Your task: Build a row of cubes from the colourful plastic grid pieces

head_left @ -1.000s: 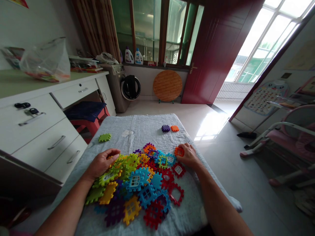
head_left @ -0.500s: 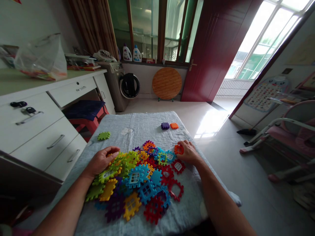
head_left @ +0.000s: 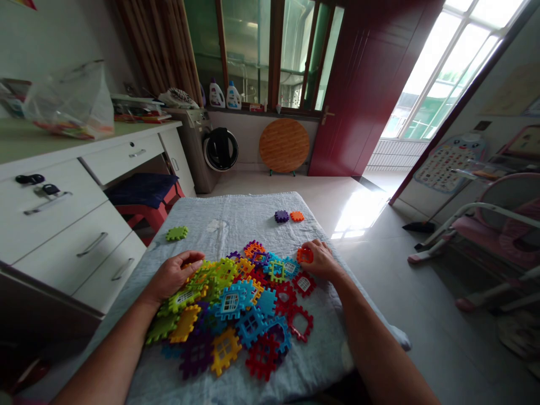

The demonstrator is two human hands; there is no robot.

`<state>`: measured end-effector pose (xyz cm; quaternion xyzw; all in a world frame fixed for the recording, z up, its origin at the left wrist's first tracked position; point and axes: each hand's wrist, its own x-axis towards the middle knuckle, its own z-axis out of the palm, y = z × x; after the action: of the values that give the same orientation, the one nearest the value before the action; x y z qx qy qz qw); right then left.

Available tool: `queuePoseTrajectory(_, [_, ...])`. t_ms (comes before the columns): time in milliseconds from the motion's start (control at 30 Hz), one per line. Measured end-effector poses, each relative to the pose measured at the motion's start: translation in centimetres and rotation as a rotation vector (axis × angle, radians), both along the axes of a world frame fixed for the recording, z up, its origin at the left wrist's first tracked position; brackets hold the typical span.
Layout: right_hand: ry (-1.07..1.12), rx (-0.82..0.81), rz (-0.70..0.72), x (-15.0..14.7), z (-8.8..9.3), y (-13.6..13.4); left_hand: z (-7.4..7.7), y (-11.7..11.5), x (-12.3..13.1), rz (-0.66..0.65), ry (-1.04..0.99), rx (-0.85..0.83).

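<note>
A heap of flat interlocking plastic tiles (head_left: 236,306) in blue, red, yellow, green, purple and orange lies on a pale blue cloth (head_left: 236,216) over a small table. My left hand (head_left: 172,275) rests on the heap's left edge, fingers curled over green and yellow tiles. My right hand (head_left: 320,260) is at the heap's right edge, its fingers closed on an orange tile (head_left: 304,255). A lone green tile (head_left: 176,233) lies at the far left. A purple tile (head_left: 281,216) and an orange tile (head_left: 297,216) lie side by side near the far edge.
White drawers (head_left: 63,225) and a desk with a plastic bag (head_left: 70,104) stand at left, a red stool (head_left: 145,199) beneath. A washing machine (head_left: 213,149) and a round wooden board (head_left: 284,145) stand by the far wall. A pink chair (head_left: 498,225) is at right.
My right hand has lifted the orange tile slightly off the cloth and the view has shifted a little. My left hand stays on the heap.
</note>
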<state>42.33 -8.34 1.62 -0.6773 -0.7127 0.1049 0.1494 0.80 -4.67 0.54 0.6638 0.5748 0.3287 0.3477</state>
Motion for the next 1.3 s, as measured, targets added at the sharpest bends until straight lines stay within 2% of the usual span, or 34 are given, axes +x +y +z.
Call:
queuePoseTrajectory(700, [-0.089, 0.000, -0.028, -0.3, 0.5, -0.3, 0.2, -0.1, 0.1, -0.006, 0.021, 0.015])
queuePoseTrajectory(833, [-0.164, -0.007, 0.010, 0.3, 1.6, 0.4, -0.2, 0.2, -0.1, -0.004, 0.013, 0.017])
queuePoseTrajectory(933, [-0.206, 0.007, 0.048, 1.2, 3.3, 2.6, -0.3, 0.2, -0.2, -0.003, 0.014, 0.016])
queuePoseTrajectory(1067, [-0.194, 0.077, 0.088, 2.4, 5.0, 7.9, -0.1, 0.1, 0.0, -0.007, 0.018, 0.026])
queuePoseTrajectory(1200, [-0.169, 0.030, 0.079, 3.1, 4.5, 13.3, 0.0, 0.1, 0.0, 0.007, 0.002, 0.027])
queuePoseTrajectory(1300, [-0.160, 0.013, 0.071, 3.5, 3.6, 16.1, -0.1, 0.2, -0.1, 0.004, -0.006, 0.018])
